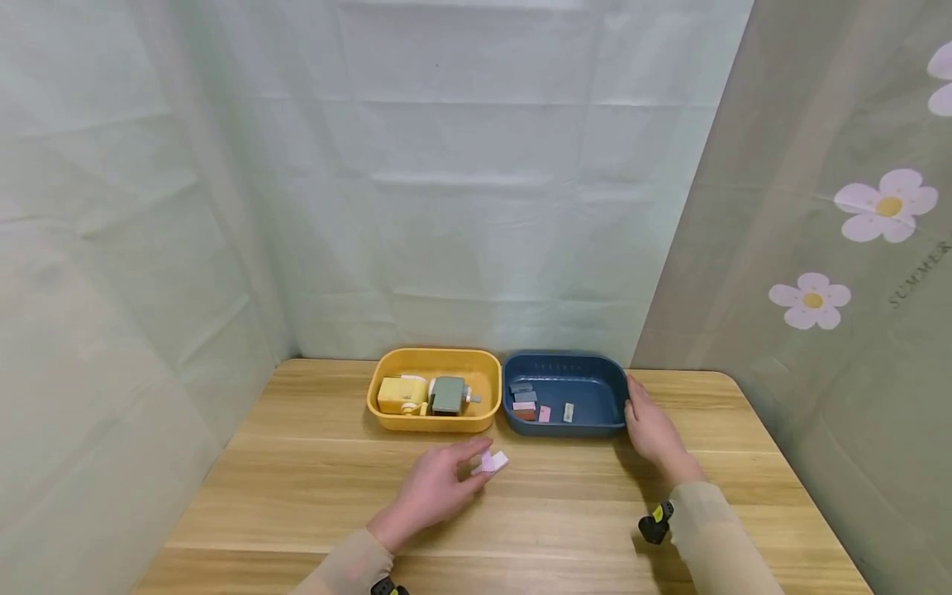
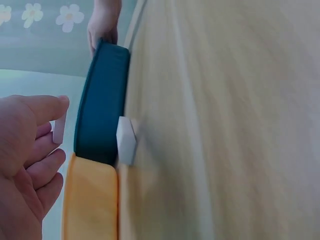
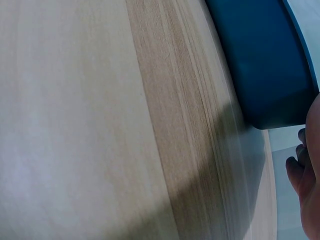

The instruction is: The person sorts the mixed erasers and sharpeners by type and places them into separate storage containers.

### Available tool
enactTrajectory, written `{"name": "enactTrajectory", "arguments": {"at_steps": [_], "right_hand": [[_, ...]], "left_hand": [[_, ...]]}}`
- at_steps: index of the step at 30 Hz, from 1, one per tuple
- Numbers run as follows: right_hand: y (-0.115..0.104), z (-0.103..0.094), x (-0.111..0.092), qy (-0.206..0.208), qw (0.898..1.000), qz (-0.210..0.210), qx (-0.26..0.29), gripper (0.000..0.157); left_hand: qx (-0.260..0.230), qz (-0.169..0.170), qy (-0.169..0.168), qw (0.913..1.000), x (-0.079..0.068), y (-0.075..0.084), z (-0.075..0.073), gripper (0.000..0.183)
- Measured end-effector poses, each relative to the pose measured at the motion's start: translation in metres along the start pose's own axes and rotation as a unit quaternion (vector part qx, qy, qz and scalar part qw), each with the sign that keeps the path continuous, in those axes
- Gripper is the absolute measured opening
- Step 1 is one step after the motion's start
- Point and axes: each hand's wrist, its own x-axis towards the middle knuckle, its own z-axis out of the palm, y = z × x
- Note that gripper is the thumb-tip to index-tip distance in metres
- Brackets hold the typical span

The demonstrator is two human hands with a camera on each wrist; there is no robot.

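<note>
My left hand [image 1: 439,483] is over the table in front of the two tubs, pinching a small pale lilac block [image 1: 487,461] between thumb and fingers. In the left wrist view the block [image 2: 59,129] hangs from the thumb tip. Close beyond it a small white block [image 1: 501,460] lies on the table; in the left wrist view this white block [image 2: 126,142] shows in front of the blue tub. My right hand [image 1: 654,426] rests against the right end of the blue tub [image 1: 606,426], thumb toward the near side.
Several small grey, pink, brown and whitish blocks [image 1: 525,397] lie in the blue tub, mostly at its left. A yellow tub [image 1: 487,361] adjoins it, holding a yellow device [image 1: 397,394] and a grey-green device [image 1: 449,394]. Behind the wooden table [image 1: 565,529] hang cloth sheets [image 1: 483,207].
</note>
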Motion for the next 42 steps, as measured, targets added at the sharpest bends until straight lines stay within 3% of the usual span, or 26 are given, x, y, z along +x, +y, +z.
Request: {"name": "enactTrajectory", "arguments": {"at_steps": [6, 16, 23, 28, 42], "right_hand": [[0.002, 0.001, 0.0, 0.003, 1.0, -0.005, 0.0, 0.057], [0.002, 0.004, 0.0, 0.007, 1.0, -0.003, -0.004, 0.056], [0.002, 0.005, 0.0, 0.006, 1.0, -0.002, 0.0, 0.057], [0.001, 0.003, 0.0, 0.01, 1.0, -0.003, -0.001, 0.057], [0.002, 0.003, 0.001, 0.006, 1.0, -0.003, 0.005, 0.057]], "left_hand": [[-0.018, 0.002, 0.021, 0.9996, 0.012, 0.011, 0.002, 0.052], [-0.03, 0.046, 0.071, 0.9959, 0.048, 0.034, 0.008, 0.05], [-0.02, 0.051, 0.058, 0.9968, 0.066, 0.04, 0.011, 0.052], [-0.016, 0.037, 0.041, 0.9984, 0.077, 0.041, 0.013, 0.052], [0.029, 0.027, 0.029, 0.9988, 0.095, 0.043, 0.025, 0.052]]}}
